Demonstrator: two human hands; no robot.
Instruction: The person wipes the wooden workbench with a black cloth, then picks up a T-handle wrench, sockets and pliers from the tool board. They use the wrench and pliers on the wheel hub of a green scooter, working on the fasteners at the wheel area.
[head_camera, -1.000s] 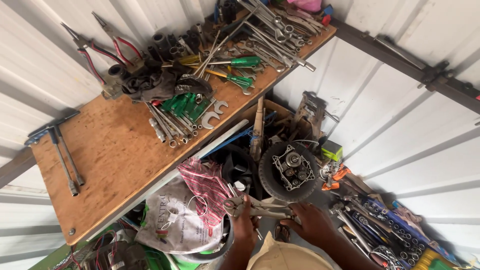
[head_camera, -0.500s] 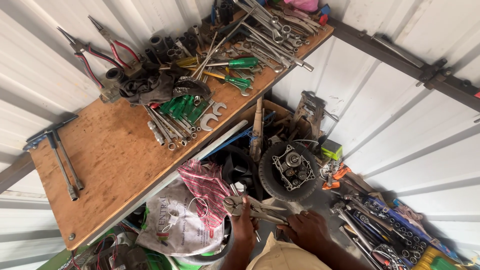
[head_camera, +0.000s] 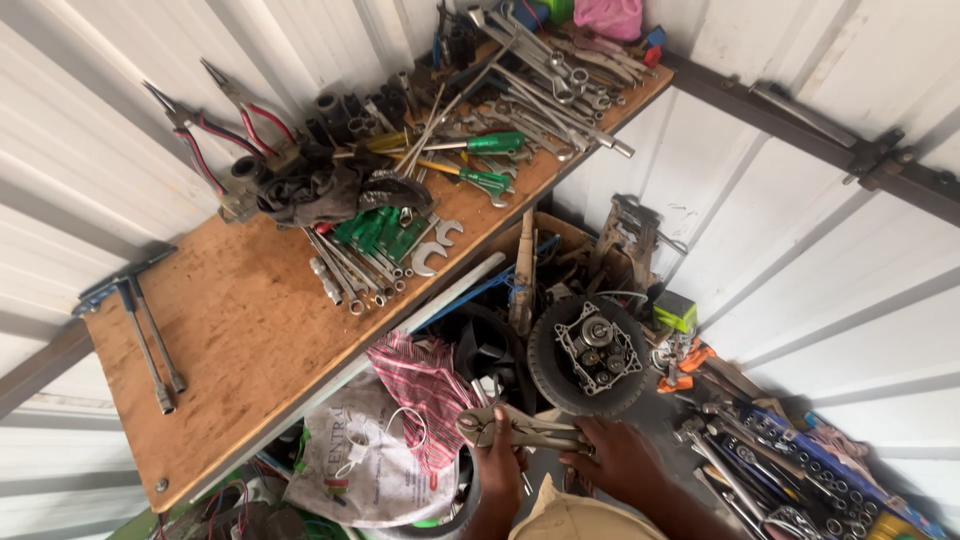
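Low in the head view, both my hands hold a pair of worn metal locking pliers (head_camera: 520, 430). My left hand (head_camera: 497, 462) grips the jaw end and my right hand (head_camera: 622, 458) wraps the handle end. Just above them a round black engine part (head_camera: 590, 355) with exposed gears lies on the floor. A red checked cloth (head_camera: 425, 390) and a white printed sack (head_camera: 355, 460) lie left of my hands.
A wooden workbench (head_camera: 230, 330) runs along the white corrugated wall, carrying green-handled screwdrivers (head_camera: 490, 160), spanners (head_camera: 430, 250), red-handled pliers (head_camera: 225, 125) and a T-handle wrench (head_camera: 140, 320). A socket set and loose tools (head_camera: 780, 470) crowd the floor at the right.
The view has shifted slightly; my hands still hold the pliers, with little visible movement.
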